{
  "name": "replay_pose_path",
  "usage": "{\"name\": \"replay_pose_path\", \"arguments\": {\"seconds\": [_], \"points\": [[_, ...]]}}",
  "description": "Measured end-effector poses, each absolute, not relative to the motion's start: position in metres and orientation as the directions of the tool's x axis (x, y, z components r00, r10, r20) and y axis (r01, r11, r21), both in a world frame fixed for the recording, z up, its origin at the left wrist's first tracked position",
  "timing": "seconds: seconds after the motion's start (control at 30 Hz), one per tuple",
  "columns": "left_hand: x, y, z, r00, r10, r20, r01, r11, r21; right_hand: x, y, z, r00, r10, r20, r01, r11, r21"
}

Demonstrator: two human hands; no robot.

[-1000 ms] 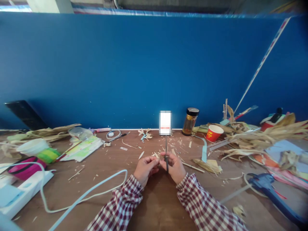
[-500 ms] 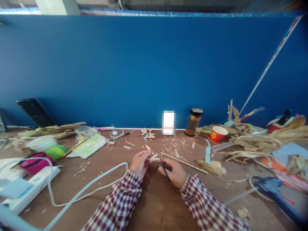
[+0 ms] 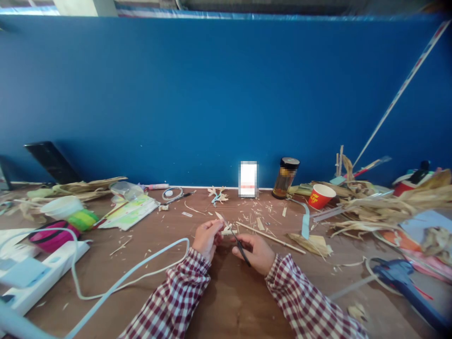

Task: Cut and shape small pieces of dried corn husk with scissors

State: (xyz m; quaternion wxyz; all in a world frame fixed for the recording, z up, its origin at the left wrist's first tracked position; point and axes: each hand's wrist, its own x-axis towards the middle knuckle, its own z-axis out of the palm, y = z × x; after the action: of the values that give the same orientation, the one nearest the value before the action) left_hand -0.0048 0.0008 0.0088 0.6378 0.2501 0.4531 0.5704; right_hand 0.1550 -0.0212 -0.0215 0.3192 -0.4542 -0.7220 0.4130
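Pale husk sliver (image 3: 218, 215), pointed at its tip, stood out above the middle of the table (image 3: 226, 306), where I had it pinched between the thumb and fingers of the left hand (image 3: 205, 239). With the right hand (image 3: 257, 253) I gripped dark-handled scissors (image 3: 243, 251), blades angled up toward the left fingertips; from my feed I could not tell whether they touched the sliver. Just beyond the right hand a thin stick (image 3: 270, 237) lay slantwise among scattered shavings. Farther back, near the blue partition (image 3: 197, 94), I saw a small husk figure (image 3: 218, 196), a blurred bright screen (image 3: 248, 178) and a black-lidded jar (image 3: 284, 180), with a red cup (image 3: 321, 197) to its right. A blue glue gun (image 3: 397, 270) rested at the right, a white power strip (image 3: 58, 275) at the left.
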Motion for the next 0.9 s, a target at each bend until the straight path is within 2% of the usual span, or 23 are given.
{"name": "replay_pose_path", "arguments": {"seconds": [0.9], "points": [[-0.0052,0.001,0.0077,-0.052,0.948,-0.314,-0.498,0.248,0.831,0.154,-0.022,-0.021,-0.349,0.932,0.098,0.375,0.234,-0.897]]}}
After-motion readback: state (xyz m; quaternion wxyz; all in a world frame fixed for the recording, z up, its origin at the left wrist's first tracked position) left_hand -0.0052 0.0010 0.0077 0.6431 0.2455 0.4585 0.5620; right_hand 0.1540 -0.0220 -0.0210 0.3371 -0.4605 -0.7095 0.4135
